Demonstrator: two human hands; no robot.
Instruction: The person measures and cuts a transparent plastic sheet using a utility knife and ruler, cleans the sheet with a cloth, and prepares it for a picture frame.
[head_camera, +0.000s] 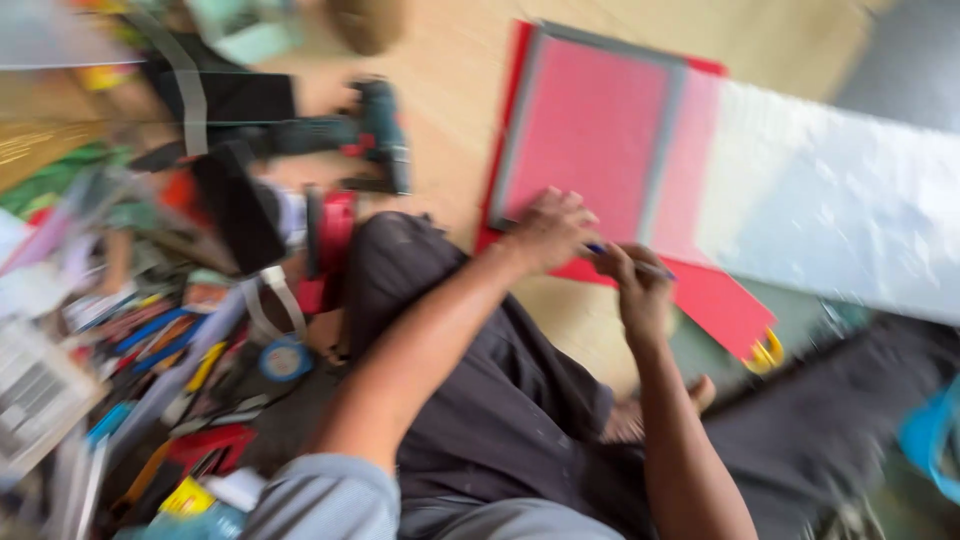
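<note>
The picture is blurred by motion. My left hand (550, 228) rests flat on the near corner of a grey-framed panel (590, 135) that lies on a red sheet (715, 300) on the floor. My right hand (635, 285) grips a thin blue pen (645, 265) with its tip at the panel's lower edge, just right of my left hand. A translucent white plastic sheet (840, 210) covers the right part of the panel and runs off to the right. My knees in dark trousers (480, 380) are below my arms.
A green power drill (370, 135) lies on the floor left of the panel. Many tools and coloured bits (170, 350) are piled at the left. A yellow clip (765, 352) sits at the red sheet's near corner. A blue object (935, 435) shows at the right edge.
</note>
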